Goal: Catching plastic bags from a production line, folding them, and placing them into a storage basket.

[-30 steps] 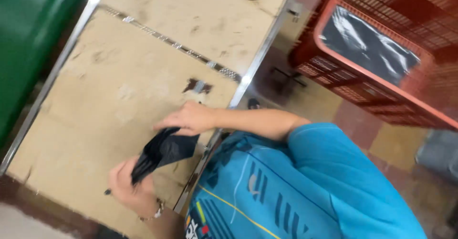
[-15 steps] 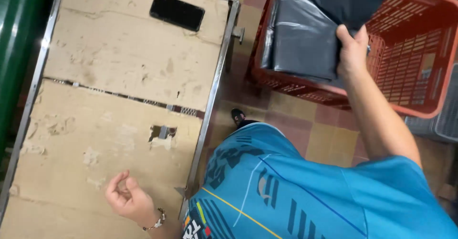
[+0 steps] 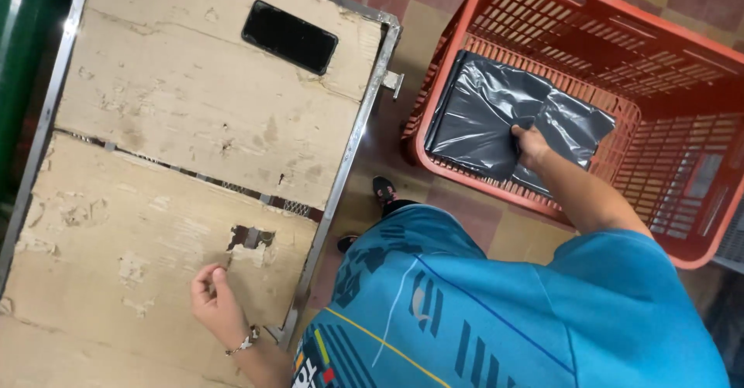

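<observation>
Black plastic bags (image 3: 496,113), folded into a flat stack, lie inside the red crate (image 3: 682,163) on the tiled floor (image 3: 434,16), against the crate's left wall. The right hand (image 3: 531,146) reaches down into the crate and rests on the stack's near edge, fingers curled onto the plastic; whether its grip pinches a bag I cannot tell. The left hand (image 3: 217,303) lies on the worn wooden worktop (image 3: 178,109), fingers loosely curled with thumb touching fingertips, holding nothing visible. A black phone (image 3: 289,37) lies on the worktop's far end, well apart from both hands.
</observation>
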